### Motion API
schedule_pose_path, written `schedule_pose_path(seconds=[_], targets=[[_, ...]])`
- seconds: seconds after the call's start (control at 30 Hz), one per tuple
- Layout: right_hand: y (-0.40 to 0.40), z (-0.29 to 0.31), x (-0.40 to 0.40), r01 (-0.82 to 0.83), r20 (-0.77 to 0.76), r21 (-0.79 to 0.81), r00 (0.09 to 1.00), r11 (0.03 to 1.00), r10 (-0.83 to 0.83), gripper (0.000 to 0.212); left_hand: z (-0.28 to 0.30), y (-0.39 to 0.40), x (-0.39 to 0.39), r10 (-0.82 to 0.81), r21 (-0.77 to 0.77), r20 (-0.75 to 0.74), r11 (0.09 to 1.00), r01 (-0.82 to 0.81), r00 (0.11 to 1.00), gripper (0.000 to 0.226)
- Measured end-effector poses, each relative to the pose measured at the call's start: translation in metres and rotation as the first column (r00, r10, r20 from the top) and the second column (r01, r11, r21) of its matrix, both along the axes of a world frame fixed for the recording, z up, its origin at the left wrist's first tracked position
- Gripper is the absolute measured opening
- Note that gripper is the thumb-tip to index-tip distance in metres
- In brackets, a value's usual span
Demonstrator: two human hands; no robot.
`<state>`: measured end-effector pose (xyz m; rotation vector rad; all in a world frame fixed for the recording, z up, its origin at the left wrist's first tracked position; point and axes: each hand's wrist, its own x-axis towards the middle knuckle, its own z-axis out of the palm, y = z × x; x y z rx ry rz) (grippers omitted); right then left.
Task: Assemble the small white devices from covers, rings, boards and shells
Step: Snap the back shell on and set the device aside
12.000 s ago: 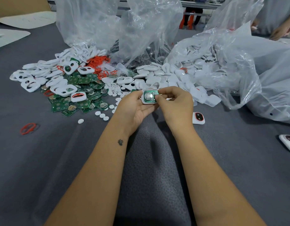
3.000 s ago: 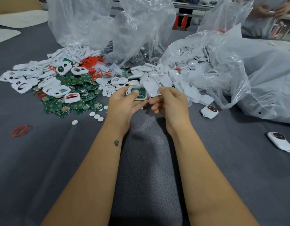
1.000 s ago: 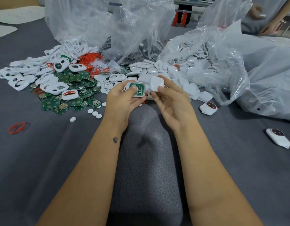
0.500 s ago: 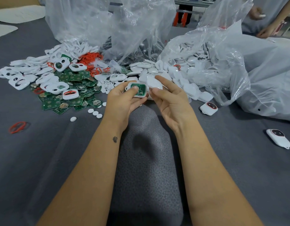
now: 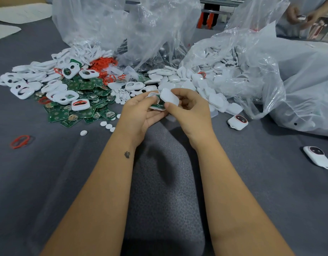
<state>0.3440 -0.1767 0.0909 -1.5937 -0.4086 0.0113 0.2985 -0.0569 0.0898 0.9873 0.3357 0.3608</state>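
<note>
Our left hand (image 5: 139,115) holds a white cover with a green board (image 5: 157,104) inside it, thumb on top. Our right hand (image 5: 191,112) pinches a white shell (image 5: 169,97), tilted over the board and touching its edge. Both are up above the gray table (image 5: 48,172). Behind them lie piles of green boards (image 5: 81,108), white covers (image 5: 54,87) and shells (image 5: 179,76). Two finished devices (image 5: 238,122) lie to the right.
</note>
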Motion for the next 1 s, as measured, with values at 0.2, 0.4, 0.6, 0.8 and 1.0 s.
schedule_pose_path(seconds=[0.2, 0.4, 0.6, 0.8, 1.0], targets=[[0.0004, 0.0004, -0.0016, -0.002, 0.127, -0.099, 0.992, 0.995, 0.015, 0.039, 0.0044, 0.0021, -0.0023, -0.126, -0.109, -0.049, 0.987, 0.120, 0.991, 0.040], [-0.0023, 0.0016, -0.0012, -0.012, 0.191, -0.194, 0.980, 0.981, 0.049, 0.040, 0.0068, 0.0014, -0.0045, -0.125, -0.066, -0.092, 0.991, 0.119, 0.988, 0.043], [-0.0018, 0.0007, -0.0007, 0.003, 0.232, -0.237, 0.971, 0.972, 0.053, 0.038, 0.0064, 0.0000, -0.0036, -0.128, -0.044, -0.107, 0.991, 0.124, 0.986, 0.041], [-0.0013, 0.0010, 0.0004, 0.021, 0.247, -0.260, 0.968, 0.965, 0.045, 0.038, 0.0047, 0.0013, -0.0029, -0.147, -0.035, -0.096, 0.989, 0.144, 0.984, 0.040], [-0.0002, 0.0007, -0.0006, 0.014, 0.246, -0.287, 0.967, 0.958, 0.059, 0.039, 0.0026, 0.0016, 0.0004, -0.128, -0.028, -0.114, 0.992, 0.125, 0.985, 0.031]])
